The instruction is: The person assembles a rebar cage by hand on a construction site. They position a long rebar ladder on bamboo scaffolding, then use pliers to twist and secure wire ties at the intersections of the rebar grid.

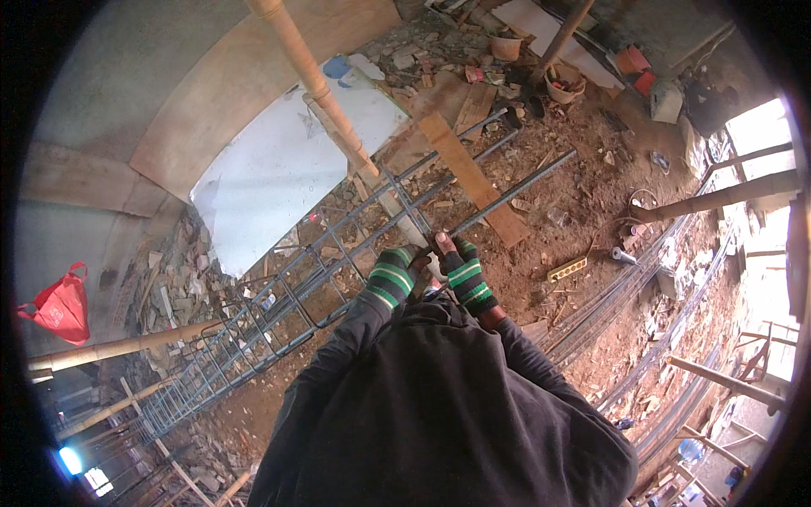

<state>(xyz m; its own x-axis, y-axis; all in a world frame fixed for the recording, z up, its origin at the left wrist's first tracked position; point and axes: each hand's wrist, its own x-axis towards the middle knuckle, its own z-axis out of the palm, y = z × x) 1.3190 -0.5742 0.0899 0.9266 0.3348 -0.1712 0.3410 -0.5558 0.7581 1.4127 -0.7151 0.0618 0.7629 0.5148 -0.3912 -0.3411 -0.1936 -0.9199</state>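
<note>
A long rebar cage (pixel 314 279) runs slantwise from the lower left to the upper right, with square steel stirrups around its long bars. My left hand (pixel 395 275) and my right hand (pixel 467 275), both in dark fingerless gloves with green and white stripes, meet at the near corner of a stirrup (pixel 409 205) close to the cage's right end. Both hands are closed around that corner, with the right thumb lying on top. Gloves and fingers hide the exact contact and any small piece between them. Bar ends (pixel 541 176) stick out beyond my hands.
A wooden plank (pixel 473 179) lies across the bar ends. Bamboo poles (pixel 308 72) stand close by. A white board (pixel 291 169) lies on rubble at left. Buckets (pixel 564 84) stand far right; a yellow power strip (pixel 567 269) and long rebars (pixel 621 291) lie on the dirt.
</note>
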